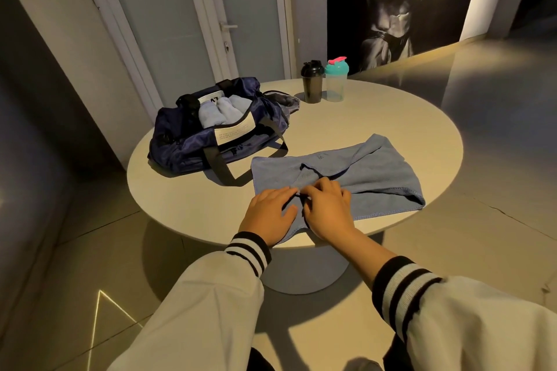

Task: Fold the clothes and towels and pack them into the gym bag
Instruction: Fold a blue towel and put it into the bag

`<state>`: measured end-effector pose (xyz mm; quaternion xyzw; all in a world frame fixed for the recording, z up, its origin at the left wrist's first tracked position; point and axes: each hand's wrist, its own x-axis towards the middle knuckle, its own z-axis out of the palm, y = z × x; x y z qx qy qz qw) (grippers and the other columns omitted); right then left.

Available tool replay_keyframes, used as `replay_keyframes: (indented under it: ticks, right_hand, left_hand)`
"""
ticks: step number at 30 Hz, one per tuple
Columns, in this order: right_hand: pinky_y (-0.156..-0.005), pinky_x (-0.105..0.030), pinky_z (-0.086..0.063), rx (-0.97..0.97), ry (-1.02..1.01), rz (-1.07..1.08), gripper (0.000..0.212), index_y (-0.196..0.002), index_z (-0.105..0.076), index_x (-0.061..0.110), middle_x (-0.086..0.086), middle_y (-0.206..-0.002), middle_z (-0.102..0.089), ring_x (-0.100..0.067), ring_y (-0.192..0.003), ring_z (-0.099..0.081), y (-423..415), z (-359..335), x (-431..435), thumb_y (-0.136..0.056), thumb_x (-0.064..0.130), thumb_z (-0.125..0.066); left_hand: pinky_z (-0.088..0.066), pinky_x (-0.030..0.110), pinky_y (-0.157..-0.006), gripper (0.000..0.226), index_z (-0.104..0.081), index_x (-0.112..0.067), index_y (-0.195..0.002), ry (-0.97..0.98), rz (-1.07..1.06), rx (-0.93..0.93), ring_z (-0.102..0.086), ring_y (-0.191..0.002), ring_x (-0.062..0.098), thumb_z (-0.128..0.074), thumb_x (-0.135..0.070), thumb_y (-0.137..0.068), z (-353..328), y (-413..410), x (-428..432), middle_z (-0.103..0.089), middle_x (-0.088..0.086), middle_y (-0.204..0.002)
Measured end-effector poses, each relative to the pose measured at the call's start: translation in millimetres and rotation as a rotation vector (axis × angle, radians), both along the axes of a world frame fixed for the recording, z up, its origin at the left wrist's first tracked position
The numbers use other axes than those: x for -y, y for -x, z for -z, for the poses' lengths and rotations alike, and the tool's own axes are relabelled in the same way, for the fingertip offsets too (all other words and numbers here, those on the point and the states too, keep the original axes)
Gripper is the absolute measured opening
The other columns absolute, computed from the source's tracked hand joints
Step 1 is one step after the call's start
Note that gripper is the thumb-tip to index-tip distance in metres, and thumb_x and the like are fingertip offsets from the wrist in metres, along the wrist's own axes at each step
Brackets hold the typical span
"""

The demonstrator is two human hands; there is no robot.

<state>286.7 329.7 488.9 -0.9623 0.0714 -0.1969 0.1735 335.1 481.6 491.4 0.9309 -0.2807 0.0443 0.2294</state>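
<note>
A soft, nubby blue towel point(355, 178) lies on the matte, round, beige table point(361, 117). Its long axis runs side to side across the tabletop, the right end pointing slightly away from the person. Just beyond the fingertips a loose flap is turned over the towel's middle, making a raised ridge.

The left hand point(266, 214) rests flat on the near left part of the cloth, fingers point(286, 193) nearly straight and close together, thumb apart. The right hand point(327, 211) sits just beside it, fingers point(316, 190) bent with their tips on the ridge; whether they pinch the fold or only press it cannot be told.

Beyond and left of the left fingers stands the open gym bag point(193, 144), glossy navy fabric with black webbing straps, holding pale blue folded cloths point(223, 113). Far past the right fingers stand a black shaker bottle point(312, 81) and a clear bottle point(336, 84) with a teal lid.
</note>
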Motion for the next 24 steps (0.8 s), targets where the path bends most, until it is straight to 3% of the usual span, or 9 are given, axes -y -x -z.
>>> replay_keyframes:
  ticks: [3, 12, 18, 21, 24]
  right_hand:
    - [-0.1, -0.04, -0.027, -0.037, -0.02, -0.018, 0.035, -0.131, -0.06, 0.024, -0.004, -0.132, -0.052, -0.025, -0.128, -0.04, -3, -2, -2, -0.099, 0.029, -0.048]
    - [-0.103, -0.041, -0.026, -0.003, -0.022, -0.038, 0.036, -0.13, -0.058, 0.027, -0.002, -0.121, -0.05, -0.024, -0.12, -0.04, 5, 5, -1, -0.098, 0.034, -0.045]
    - [-0.12, -0.05, -0.009, -0.041, -0.003, -0.081, 0.031, -0.126, -0.057, 0.025, 0.0, -0.13, -0.049, -0.022, -0.133, -0.036, 6, 7, -1, -0.099, 0.036, -0.046]
    - [-0.122, -0.051, -0.002, -0.046, -0.054, -0.113, 0.018, -0.113, -0.055, 0.025, 0.002, -0.118, -0.057, -0.019, -0.125, -0.045, 7, 5, -3, -0.1, 0.032, -0.047]
    - [-0.121, -0.053, 0.002, -0.028, -0.052, -0.16, 0.019, -0.113, -0.06, 0.03, 0.006, -0.117, -0.061, -0.016, -0.124, -0.048, 8, 6, -3, -0.099, 0.028, -0.047]
  left_hand:
    - [-0.028, 0.034, -0.117, 0.046, -0.041, -0.03, -0.149, -0.001, -0.016, 0.003, -0.038, -0.138, 0.016, -0.042, -0.04, -0.104, -1, -2, 0, -0.046, -0.005, -0.151]
    - [-0.034, 0.037, -0.117, 0.052, -0.042, -0.03, -0.149, 0.15, -0.061, -0.143, -0.039, -0.138, 0.016, -0.053, -0.031, -0.099, 6, -11, -7, -0.045, -0.003, -0.152]
    - [-0.027, 0.036, -0.12, 0.048, -0.045, -0.029, -0.147, 0.093, -0.054, -0.085, -0.036, -0.142, 0.016, -0.051, -0.032, -0.1, 7, -6, -7, -0.042, -0.004, -0.154]
    - [-0.032, 0.04, -0.118, 0.048, -0.046, -0.029, -0.146, 0.122, -0.06, -0.097, -0.041, -0.138, 0.017, -0.052, -0.033, -0.099, 8, -7, -7, -0.046, -0.003, -0.152]
    - [-0.037, 0.043, -0.115, 0.048, -0.048, -0.029, -0.145, 0.159, -0.059, -0.117, -0.046, -0.134, 0.018, -0.054, -0.032, -0.097, 11, -9, -9, -0.05, -0.004, -0.148]
